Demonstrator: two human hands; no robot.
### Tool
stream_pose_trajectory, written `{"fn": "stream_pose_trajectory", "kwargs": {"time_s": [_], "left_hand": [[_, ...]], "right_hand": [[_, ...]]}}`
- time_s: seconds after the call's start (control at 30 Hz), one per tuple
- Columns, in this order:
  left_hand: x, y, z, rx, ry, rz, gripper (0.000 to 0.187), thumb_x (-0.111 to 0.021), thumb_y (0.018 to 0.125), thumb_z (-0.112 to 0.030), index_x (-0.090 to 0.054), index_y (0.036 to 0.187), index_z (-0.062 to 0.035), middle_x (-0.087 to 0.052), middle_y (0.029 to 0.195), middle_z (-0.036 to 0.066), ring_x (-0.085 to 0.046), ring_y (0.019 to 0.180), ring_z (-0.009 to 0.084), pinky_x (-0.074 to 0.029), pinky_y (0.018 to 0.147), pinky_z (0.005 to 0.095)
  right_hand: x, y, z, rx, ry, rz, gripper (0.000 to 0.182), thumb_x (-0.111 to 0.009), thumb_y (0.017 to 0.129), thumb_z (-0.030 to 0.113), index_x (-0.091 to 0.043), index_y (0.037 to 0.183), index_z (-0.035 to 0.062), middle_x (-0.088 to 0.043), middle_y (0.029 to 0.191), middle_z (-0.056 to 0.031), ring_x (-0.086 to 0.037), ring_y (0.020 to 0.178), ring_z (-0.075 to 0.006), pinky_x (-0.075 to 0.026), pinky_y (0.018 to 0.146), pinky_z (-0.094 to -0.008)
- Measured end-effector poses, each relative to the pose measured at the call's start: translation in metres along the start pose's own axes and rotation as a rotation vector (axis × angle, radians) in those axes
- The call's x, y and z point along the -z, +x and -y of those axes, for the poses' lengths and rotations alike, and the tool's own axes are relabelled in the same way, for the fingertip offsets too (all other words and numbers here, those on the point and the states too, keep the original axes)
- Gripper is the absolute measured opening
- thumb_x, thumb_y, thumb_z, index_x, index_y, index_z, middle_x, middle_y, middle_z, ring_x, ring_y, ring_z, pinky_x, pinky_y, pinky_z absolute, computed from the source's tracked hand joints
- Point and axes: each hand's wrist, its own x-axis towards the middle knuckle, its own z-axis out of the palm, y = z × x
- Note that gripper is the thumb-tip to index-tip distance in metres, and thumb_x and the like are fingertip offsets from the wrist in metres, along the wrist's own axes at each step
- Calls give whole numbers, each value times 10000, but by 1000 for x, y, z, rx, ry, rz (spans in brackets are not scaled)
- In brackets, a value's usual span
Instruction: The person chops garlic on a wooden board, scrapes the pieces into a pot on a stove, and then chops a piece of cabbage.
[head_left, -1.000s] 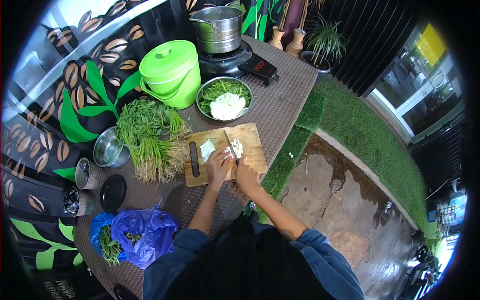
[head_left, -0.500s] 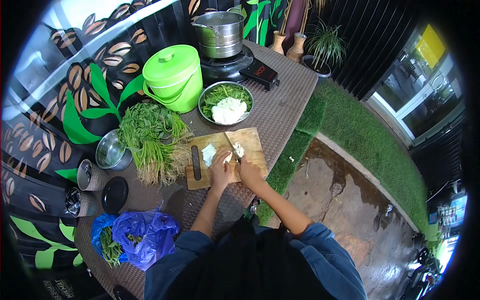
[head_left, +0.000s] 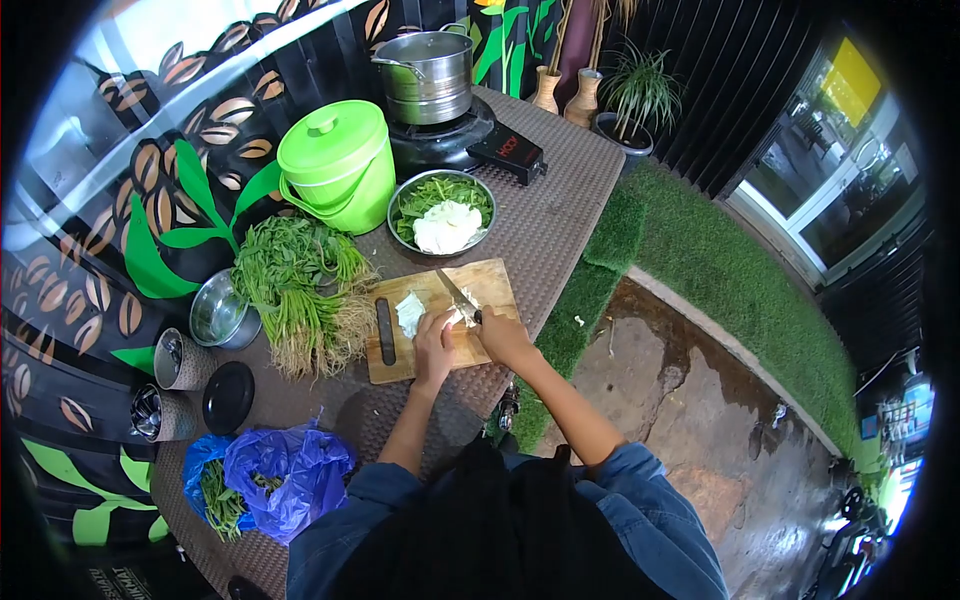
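Note:
My right hand (head_left: 503, 337) is closed round the handle of a knife (head_left: 456, 291), whose blade slants up and left over the wooden cutting board (head_left: 490, 350). My left hand (head_left: 433, 350) has its fingers bent together on a pale piece of what looks like cabbage (head_left: 455, 315), beside the blade; part of the piece is hidden under the fingers. Another pale cabbage leaf (head_left: 409, 314) lies on the board left of my left hand. Small chopped bits (head_left: 470, 298) are on the far side of the knife. Behind the board stands a metal bowl (head_left: 398, 236) of cut greens and white cabbage.
Left of the board lies a big bunch of rooted greens (head_left: 300, 290). A green lidded bucket (head_left: 340, 170) and a steel pot (head_left: 430, 85) on a stove (head_left: 440, 150) stand behind. Purple bags (head_left: 290, 480), a metal bowl (head_left: 222, 312) and a black lid (head_left: 229, 397) are at left.
The view has shifted slightly. The knife blade has tilted further leftward and sits farther from the left fingers' tips. Both hands remain over the board.

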Motion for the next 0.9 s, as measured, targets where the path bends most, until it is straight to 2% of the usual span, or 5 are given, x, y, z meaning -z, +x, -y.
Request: {"fn": "stream_pose_trajectory", "kwargs": {"time_s": [0.3,0.37,0.5,0.57,0.9], "left_hand": [[-6,-1,11,34,-42,-24,208,-568,817,67,-681,976,-6,-654,1007,154,-618,977,321,-496,853,377],[-3,1,7,52,-55,-28,191,-567,812,65,-682,950,0,-655,994,160,-613,982,328,-492,867,388],[-1,1,7,95,-83,-3,181,-571,819,59,-681,952,4,-660,999,155,-618,978,322,-494,859,377],[-1,3,7,86,-90,-6,180,-572,819,59,-681,951,5,-661,999,152,-618,977,322,-495,858,373],[-5,0,8,71,-70,-36,194,-575,805,55,-688,953,1,-660,984,146,-622,956,309,-501,843,376]], "right_hand": [[-34,-16,17,-82,19,-32,337,-479,913,213,-444,1106,-61,-657,800,-266,-665,790,-420,-534,685,-483],[-49,-18,15,-67,-13,-196,351,-449,924,236,-450,1124,-53,-659,694,-219,-680,665,-379,-553,592,-460],[-71,-15,16,-74,-50,-269,334,-449,915,187,-438,1147,-53,-657,662,-199,-680,636,-364,-556,555,-434],[-74,-14,24,-81,-151,-290,208,-486,880,131,-458,1016,-24,-665,672,-184,-680,621,-352,-556,564,-402],[-11,-1,22,24,-71,-105,241,-497,886,158,-480,1024,-39,-673,799,-227,-685,765,-387,-556,651,-441]]}}
